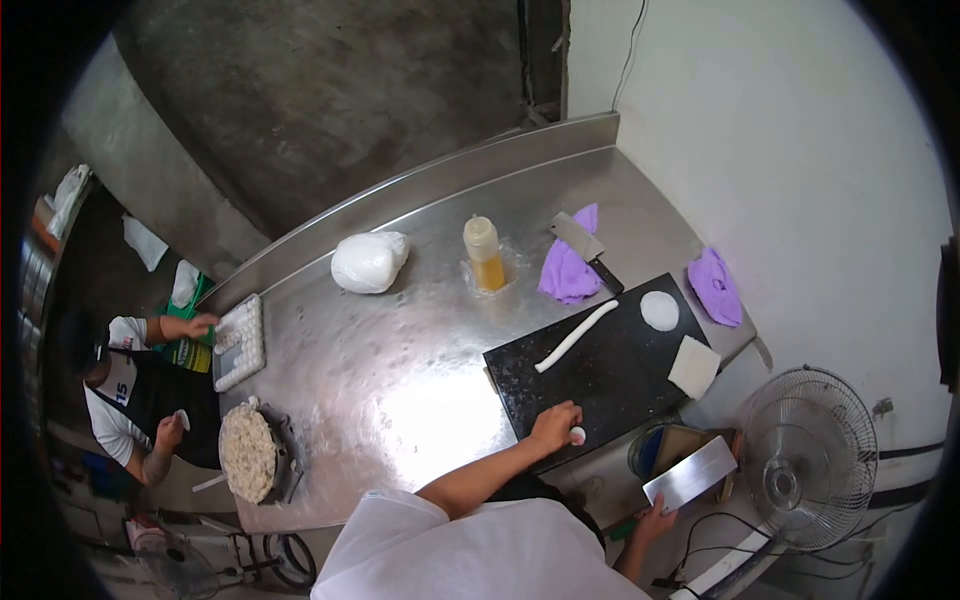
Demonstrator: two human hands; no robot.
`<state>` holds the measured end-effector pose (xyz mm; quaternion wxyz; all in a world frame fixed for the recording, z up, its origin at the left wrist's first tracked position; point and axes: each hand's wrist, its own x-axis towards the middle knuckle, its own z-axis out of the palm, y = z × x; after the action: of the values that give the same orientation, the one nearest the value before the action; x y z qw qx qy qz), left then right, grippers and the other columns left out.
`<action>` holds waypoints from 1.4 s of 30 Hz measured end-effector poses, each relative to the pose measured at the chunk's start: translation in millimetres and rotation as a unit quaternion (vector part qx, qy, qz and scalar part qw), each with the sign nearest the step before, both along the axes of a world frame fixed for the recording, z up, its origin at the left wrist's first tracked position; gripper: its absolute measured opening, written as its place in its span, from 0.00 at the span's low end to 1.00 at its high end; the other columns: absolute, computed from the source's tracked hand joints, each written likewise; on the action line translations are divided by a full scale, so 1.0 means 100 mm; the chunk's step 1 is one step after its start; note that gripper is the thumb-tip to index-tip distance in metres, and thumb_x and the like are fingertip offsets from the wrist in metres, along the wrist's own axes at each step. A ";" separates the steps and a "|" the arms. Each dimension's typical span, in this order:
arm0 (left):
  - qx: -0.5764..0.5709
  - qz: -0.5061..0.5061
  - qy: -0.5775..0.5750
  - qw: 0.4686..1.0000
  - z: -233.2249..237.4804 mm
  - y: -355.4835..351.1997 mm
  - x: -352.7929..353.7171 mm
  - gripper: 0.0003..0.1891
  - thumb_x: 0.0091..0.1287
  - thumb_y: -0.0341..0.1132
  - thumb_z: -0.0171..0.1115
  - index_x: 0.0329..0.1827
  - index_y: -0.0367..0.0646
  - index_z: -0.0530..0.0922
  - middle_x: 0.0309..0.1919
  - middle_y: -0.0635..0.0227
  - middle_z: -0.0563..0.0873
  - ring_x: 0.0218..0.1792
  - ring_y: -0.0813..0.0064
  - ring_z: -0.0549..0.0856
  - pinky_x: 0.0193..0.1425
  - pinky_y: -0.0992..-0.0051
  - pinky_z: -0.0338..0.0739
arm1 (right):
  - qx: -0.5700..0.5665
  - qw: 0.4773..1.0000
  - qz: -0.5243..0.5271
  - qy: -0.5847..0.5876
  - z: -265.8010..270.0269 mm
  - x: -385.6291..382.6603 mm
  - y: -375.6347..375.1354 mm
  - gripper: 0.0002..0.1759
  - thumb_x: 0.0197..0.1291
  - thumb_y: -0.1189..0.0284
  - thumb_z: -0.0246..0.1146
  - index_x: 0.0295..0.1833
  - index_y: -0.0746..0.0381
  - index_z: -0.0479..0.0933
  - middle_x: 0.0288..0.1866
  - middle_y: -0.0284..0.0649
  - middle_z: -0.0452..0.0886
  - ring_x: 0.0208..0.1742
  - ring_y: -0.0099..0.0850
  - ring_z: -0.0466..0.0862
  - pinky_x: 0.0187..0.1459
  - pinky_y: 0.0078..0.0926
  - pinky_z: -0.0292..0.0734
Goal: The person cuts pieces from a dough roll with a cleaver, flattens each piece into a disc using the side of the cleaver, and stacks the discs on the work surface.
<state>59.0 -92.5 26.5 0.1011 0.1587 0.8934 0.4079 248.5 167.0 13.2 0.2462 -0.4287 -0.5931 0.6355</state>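
Note:
My left hand [556, 428] rests at the near edge of the black cutting board [520, 385], its fingers curled around a small white piece of dough [577, 435]. Off the board's near side, my right hand [654, 524] grips a wide-bladed cleaver [692, 473], with the blade angled up and to the right. A thin white rope of dough [576, 337] lies across the board. Towards the board's far right corner are a round white item [659, 311], which may be powder or a dough disc, and a stack of white sheets or a folded cloth [695, 367].
A second cleaver [577, 236] lies on a purple cloth [568, 272]; another purple cloth [714, 287] is by the wall. A squeeze bottle [484, 255] and white bag [369, 262] stand behind. A fan [808, 455] is right. A co-worker [130, 390] works left beside a filling bowl [248, 455] and tray [240, 342].

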 end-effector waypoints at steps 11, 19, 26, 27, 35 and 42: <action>0.082 -0.054 0.080 0.992 -0.16 -0.13 0.12 0.14 0.60 0.37 0.77 0.43 0.42 0.82 0.42 0.59 0.82 0.46 0.53 0.84 0.49 0.59 0.79 | -0.006 1.000 0.020 0.012 -0.02 -0.07 -0.05 0.17 0.72 0.72 0.65 0.61 0.67 0.73 0.27 0.34 0.74 0.17 0.20 0.68 0.17 0.22 0.63; 0.159 -0.060 0.096 0.981 -0.28 -0.13 0.06 0.12 0.62 0.36 0.76 0.41 0.41 0.83 0.37 0.58 0.82 0.41 0.52 0.84 0.46 0.58 0.79 | -0.010 1.000 0.005 0.020 -0.24 0.05 0.06 0.19 0.72 0.71 0.65 0.62 0.67 0.72 0.29 0.37 0.76 0.16 0.21 0.69 0.16 0.23 0.63; -0.199 0.026 -0.080 0.976 0.21 0.10 -0.30 0.31 0.40 0.50 0.88 0.43 0.43 0.83 0.45 0.55 0.90 0.54 0.52 0.88 0.54 0.55 0.84 | -0.007 1.000 0.011 -0.023 -0.02 0.05 -0.03 0.18 0.71 0.69 0.67 0.59 0.68 0.74 0.26 0.36 0.75 0.16 0.21 0.69 0.16 0.24 0.63; -0.230 0.013 -0.080 0.970 0.26 0.13 -0.32 0.32 0.41 0.50 0.88 0.47 0.44 0.84 0.48 0.56 0.89 0.56 0.52 0.87 0.56 0.53 0.83 | 0.014 1.000 0.006 -0.009 -0.07 0.03 -0.04 0.18 0.71 0.69 0.67 0.58 0.68 0.74 0.26 0.36 0.75 0.16 0.21 0.69 0.16 0.24 0.63; -0.272 0.000 -0.086 0.958 0.27 0.16 -0.34 0.35 0.44 0.52 0.86 0.50 0.41 0.82 0.52 0.54 0.88 0.59 0.51 0.85 0.60 0.53 0.83 | 0.010 1.000 0.004 0.004 -0.01 0.02 -0.14 0.17 0.72 0.69 0.66 0.60 0.66 0.73 0.26 0.33 0.73 0.15 0.20 0.68 0.14 0.23 0.63; -0.225 -0.042 -0.025 0.973 0.24 0.06 -0.29 0.24 0.47 0.46 0.78 0.45 0.45 0.82 0.44 0.59 0.87 0.54 0.53 0.85 0.58 0.51 0.78 | 0.007 1.000 0.006 0.020 0.05 -0.09 -0.15 0.15 0.72 0.70 0.65 0.58 0.65 0.74 0.23 0.32 0.72 0.12 0.20 0.67 0.13 0.23 0.62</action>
<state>30.0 -86.3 50.4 0.1730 0.1589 0.9521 0.1959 239.2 151.9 18.1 0.2573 -0.4109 -0.5947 0.6413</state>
